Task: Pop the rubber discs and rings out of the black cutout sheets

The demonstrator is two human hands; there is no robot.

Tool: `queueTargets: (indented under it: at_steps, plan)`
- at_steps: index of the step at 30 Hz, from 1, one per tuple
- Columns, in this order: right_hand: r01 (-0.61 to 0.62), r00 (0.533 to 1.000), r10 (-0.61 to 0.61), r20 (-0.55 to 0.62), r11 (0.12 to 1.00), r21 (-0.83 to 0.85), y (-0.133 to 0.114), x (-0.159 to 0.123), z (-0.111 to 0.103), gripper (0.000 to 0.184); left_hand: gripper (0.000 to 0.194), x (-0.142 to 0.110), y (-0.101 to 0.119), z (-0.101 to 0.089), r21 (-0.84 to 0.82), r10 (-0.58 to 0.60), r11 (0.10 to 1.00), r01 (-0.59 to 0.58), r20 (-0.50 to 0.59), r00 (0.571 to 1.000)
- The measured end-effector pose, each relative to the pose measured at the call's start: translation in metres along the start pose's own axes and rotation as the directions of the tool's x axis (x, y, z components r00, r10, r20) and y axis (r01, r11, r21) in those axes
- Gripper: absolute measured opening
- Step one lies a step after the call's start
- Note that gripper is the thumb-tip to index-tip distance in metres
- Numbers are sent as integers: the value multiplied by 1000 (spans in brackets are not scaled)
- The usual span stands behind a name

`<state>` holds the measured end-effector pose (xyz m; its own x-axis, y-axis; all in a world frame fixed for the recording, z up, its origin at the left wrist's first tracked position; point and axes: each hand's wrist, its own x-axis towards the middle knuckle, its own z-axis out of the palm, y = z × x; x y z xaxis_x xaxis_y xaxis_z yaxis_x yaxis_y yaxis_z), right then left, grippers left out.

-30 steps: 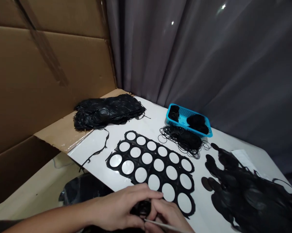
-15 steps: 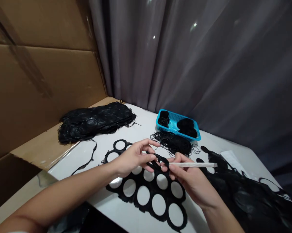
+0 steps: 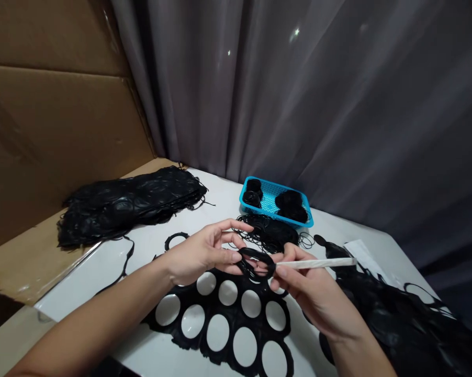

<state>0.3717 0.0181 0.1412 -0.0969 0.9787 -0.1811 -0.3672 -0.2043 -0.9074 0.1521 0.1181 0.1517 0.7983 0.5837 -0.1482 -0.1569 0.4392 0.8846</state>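
Note:
Between both hands hangs a bundle of thin black rings (image 3: 256,257), its loop spread into an oval. My left hand (image 3: 216,247) pinches the bundle's left side between thumb and fingers. With my right hand (image 3: 299,272) I grip the bundle's right end together with a thin whitish stick (image 3: 318,263), which points to the right. Below the hands, a black sheet with round holes (image 3: 204,314) lies flat on the white table (image 3: 142,348); the left forearm hides part of it.
Behind the hands is a tangle of black rings (image 3: 271,233) beside a blue basket (image 3: 310,222) holding black bundles. A stack of black sheets (image 3: 134,201) lies left, by a cardboard wall (image 3: 63,120). More black sheets (image 3: 401,314) and white paper (image 3: 363,254) are at right.
The ring bundle has opened into a wider loop between the hands. The stick's outer end has risen slightly. The whole view has shifted, so the table things appear further left.

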Motion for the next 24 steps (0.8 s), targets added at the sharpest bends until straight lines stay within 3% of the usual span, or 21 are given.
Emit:
queueTargets:
  at_steps: [13,16,19,20,22,24]
  plan:
    - [-62,998,62,-14,997,51,2,3,3,31,45,-2,2,1,-50,-41,998,39,-44,998]
    - [-55,998,54,-45,998,-11,3,4,2,34,44,0,-1,1,-44,-43,998,41,-52,998]
    - [29,994,-52,-98,973,-228,5,8,-1,33,40,9,-20,1,-149,-79,987,65,-94,992]
    - [63,988,-109,-113,936,-347,6,10,-2,31,42,12,-29,1,-227,-133,968,110,-87,987]
    - [122,973,-215,-83,788,-603,11,13,-3,25,58,20,-49,1,-380,-309,874,304,49,950]
    - [249,949,-301,94,531,-810,18,14,-3,18,67,27,-64,0,-474,-362,800,369,112,926]
